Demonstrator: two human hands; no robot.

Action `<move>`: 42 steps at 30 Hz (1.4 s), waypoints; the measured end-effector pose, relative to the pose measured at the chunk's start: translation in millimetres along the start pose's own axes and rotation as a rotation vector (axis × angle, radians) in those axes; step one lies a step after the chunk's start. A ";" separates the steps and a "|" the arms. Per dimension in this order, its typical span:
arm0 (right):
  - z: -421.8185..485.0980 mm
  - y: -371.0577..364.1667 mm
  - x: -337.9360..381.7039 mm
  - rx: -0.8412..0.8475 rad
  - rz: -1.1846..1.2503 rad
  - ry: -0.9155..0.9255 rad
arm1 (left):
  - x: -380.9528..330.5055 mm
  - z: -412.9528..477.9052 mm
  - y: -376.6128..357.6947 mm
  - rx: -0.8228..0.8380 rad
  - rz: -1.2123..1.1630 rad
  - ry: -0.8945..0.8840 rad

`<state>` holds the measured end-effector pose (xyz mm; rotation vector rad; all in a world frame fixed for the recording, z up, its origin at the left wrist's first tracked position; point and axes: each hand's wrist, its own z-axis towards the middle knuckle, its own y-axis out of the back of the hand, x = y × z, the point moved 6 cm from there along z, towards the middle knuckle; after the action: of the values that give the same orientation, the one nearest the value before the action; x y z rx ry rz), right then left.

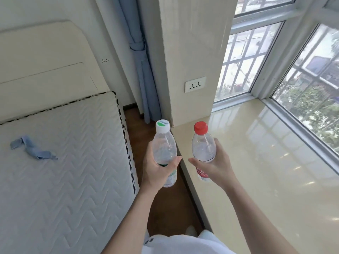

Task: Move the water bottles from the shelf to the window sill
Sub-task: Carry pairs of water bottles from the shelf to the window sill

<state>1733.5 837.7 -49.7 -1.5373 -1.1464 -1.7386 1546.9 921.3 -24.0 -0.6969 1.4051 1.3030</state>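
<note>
Two clear plastic water bottles are held upright in the air, one in each hand. The left hand [156, 171] has its fingers clamped around the middle of the clear bottle with the white and green cap [164, 153], which hangs over the brown wooden floor [165, 208] between the white quilted mattress [64, 171] and the sill edge. The right hand [216, 165] has its fingers clamped around the clear bottle with the red cap and red label [203, 149], which hangs above the near edge of the glossy beige stone window sill [266, 171]. The bottles are near each other and not touching. A crumpled blue cloth strip [33, 148] lies on the mattress. A white wall socket [195, 84] sits on the beige pillar beside the window.
</note>
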 end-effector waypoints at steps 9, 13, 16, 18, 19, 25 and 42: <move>71.9 45.8 -19.5 -0.240 0.064 -0.136 | -1.5 105.7 -72.3 0.211 -0.094 -0.057; 95.6 72.9 -31.7 -0.415 0.069 -0.215 | -12.4 163.6 -117.6 0.362 -0.138 -0.096; 109.9 91.2 -34.5 -0.568 0.069 -0.263 | -18.9 203.1 -155.4 0.506 -0.151 -0.084; 117.4 101.3 -33.4 -0.674 0.052 -0.288 | -19.9 224.3 -180.5 0.603 -0.158 -0.096; 120.0 104.7 -34.1 -0.719 0.049 -0.306 | -19.6 233.5 -191.6 0.643 -0.160 -0.098; 123.1 110.1 -48.4 -0.951 0.072 -0.392 | -6.6 271.3 -251.9 0.883 -0.182 -0.108; 117.0 141.7 -197.8 -1.219 0.264 -0.537 | 67.6 252.2 -415.4 1.218 -0.119 -0.054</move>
<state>1950.9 843.0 -209.8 -2.7961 0.1191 -1.9573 1981.8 1076.1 -190.1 0.0960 1.7380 0.2009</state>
